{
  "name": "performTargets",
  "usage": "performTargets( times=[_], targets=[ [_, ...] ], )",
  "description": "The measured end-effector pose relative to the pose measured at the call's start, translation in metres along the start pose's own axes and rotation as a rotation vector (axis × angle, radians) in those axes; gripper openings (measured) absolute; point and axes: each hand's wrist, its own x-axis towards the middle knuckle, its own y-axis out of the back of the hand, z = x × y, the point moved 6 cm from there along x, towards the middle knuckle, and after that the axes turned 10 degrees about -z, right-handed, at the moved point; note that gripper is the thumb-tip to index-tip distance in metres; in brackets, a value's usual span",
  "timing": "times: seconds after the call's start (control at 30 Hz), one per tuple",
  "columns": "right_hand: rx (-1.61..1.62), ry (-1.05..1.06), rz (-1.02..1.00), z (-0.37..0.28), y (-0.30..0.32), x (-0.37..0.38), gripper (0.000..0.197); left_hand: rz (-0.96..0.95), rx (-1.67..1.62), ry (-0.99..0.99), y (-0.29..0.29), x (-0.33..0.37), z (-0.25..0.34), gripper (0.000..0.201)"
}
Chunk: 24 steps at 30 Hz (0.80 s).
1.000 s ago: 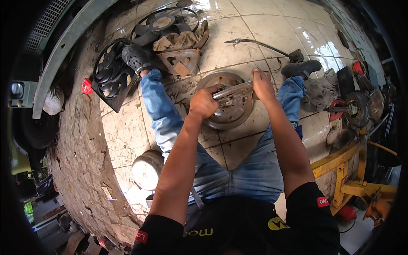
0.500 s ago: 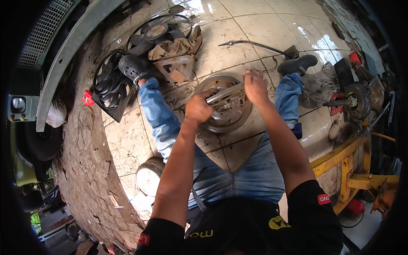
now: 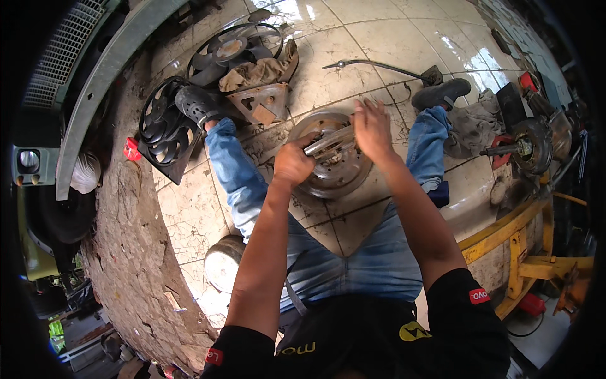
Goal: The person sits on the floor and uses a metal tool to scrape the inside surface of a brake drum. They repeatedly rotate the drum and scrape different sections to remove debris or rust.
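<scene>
My left hand is closed around the near end of a curved metal piece, which looks like a brake shoe. The piece is tilted above a round steel disc with holes, resembling a wheel rim, lying on the tiles between my legs. At the piece's other end, my right hand rests with its fingers stretched out. Whether anything lies under the right palm is hidden.
Two black fans, a brown cloth and a metal bracket lie beyond my left foot. A thin rod lies far right. A grey rag, a hub with a shaft and a yellow frame are at right.
My right hand has slid a little left along the metal piece, toward my left hand. The left hand keeps its grip, and the piece has barely shifted.
</scene>
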Motion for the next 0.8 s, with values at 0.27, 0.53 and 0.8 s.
performTargets(
  times=[0.27,0.53,0.8],
  targets=[
    [0.307,0.073,0.033,0.000,0.009,-0.004,0.046,-0.005,-0.028,-0.032,0.003,-0.002,0.011,0.055],
    [-0.037,0.120,0.165,-0.054,0.000,-0.028,0.052,-0.052,-0.008,-0.012,0.009,0.002,0.009,0.054],
    [0.254,-0.358,-0.084,0.032,-0.003,0.007,0.056,-0.027,-0.005,-0.045,0.006,0.005,0.018,0.053]
  ],
)
